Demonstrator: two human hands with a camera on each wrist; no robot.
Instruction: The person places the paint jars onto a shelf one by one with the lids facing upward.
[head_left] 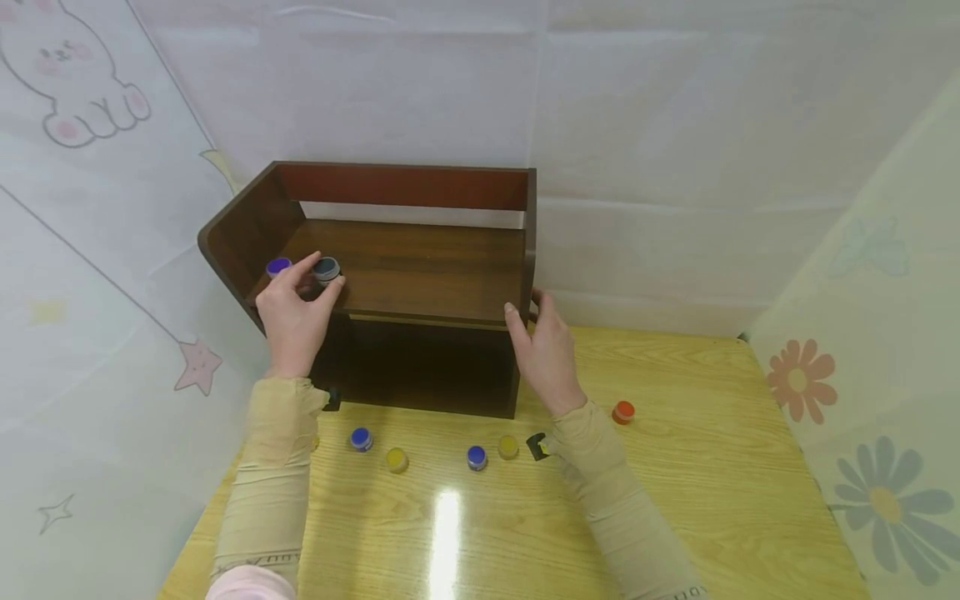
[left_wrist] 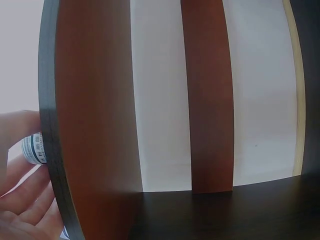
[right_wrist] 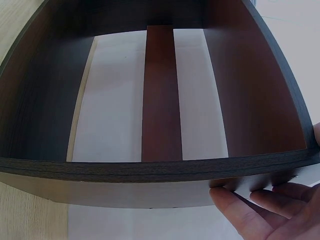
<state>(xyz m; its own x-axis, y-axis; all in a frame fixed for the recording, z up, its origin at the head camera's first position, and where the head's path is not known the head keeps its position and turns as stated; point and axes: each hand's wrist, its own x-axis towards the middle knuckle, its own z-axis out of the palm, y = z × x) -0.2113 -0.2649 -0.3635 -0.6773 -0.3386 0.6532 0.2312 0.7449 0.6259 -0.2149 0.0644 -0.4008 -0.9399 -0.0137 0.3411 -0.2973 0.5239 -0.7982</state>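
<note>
Left hand (head_left: 295,321): arm stretched forward, thumb and fingertips pinching a dark-lidded paint jar (head_left: 326,268)
Right hand (head_left: 551,354): well apart from the left, gripping the brown wooden shelf (head_left: 435,262) by its right side panel, thumb in front, fingers outside
Dark jar's spot: upper tier, left end, just beside a purple-lidded jar (head_left: 278,266), can't tell if it's touching down

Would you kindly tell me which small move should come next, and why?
I would probably release the small, round dark-lidded jar onto the brown wooden upper shelf: the left hand pinches it there, close to the round purple-lidded jar, while the right hand grips the side panel.
</note>
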